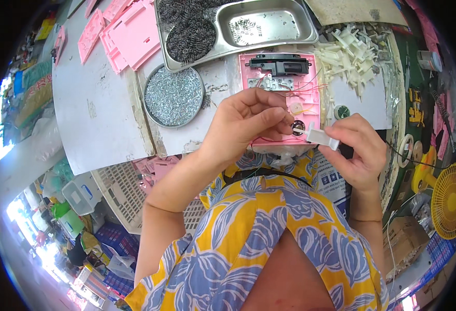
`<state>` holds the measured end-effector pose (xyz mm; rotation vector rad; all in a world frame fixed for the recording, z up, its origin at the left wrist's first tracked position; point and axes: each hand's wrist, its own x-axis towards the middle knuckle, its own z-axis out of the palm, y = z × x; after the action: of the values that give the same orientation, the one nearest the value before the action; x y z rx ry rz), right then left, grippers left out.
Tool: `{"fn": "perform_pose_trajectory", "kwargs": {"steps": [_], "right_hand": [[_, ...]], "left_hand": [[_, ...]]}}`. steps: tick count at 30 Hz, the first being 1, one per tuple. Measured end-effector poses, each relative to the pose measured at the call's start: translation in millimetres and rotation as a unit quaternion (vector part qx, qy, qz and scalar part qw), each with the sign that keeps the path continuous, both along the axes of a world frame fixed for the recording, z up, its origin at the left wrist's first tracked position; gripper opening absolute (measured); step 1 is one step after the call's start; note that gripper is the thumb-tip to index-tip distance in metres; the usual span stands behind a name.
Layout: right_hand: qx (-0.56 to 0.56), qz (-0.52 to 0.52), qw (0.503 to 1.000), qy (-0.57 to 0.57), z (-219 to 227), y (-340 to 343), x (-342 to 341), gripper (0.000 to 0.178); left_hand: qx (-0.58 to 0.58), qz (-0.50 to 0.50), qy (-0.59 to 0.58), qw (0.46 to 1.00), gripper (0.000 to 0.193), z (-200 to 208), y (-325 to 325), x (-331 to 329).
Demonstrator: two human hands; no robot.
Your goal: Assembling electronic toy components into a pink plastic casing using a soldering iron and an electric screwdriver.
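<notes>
My right hand [361,147] pinches a small white plastic part [322,139] with a thin stem, held over the near right corner of a pink plastic housing [252,140]. Close to the stem's tip, my left hand [251,120] has its thumb and fingers pressed together. Whatever is between them is too small or hidden to name. Inside the housing lie a black mechanism [280,65], a metal plate [261,84], thin red wires [308,90] and a round dark piece [298,125]. My left fingers cover part of the housing.
A steel tray [300,44] holding black springs [190,39] spans the back. Left of my hands stands a round dish [173,98] of small silvery pieces. White plastic parts [350,57] are heaped at the back right, pink panels [132,39] at the back left. A yellow fan [450,199] stands right.
</notes>
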<state>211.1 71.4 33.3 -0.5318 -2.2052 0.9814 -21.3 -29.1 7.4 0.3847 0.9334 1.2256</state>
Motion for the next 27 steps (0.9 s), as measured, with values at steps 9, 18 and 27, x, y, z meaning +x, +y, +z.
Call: {"fn": "perform_pose_trajectory", "kwargs": {"steps": [9,18,27], "right_hand": [[0.073,-0.004,0.997,-0.018,-4.2,-6.0,-2.3,0.041],[-0.170,-0.013,0.981,0.092,-37.6,-11.5,27.9,0.035],[-0.462,-0.019,0.848,0.258,-55.5,15.1,48.8,0.040]], "left_hand": [[0.005,0.054,-0.029,0.998,0.009,-10.3,-9.9,17.2],[0.095,-0.065,0.150,0.982,0.018,1.0,-5.0,30.5],[0.206,-0.206,0.714,0.636,0.021,-18.2,43.5,35.4]]}}
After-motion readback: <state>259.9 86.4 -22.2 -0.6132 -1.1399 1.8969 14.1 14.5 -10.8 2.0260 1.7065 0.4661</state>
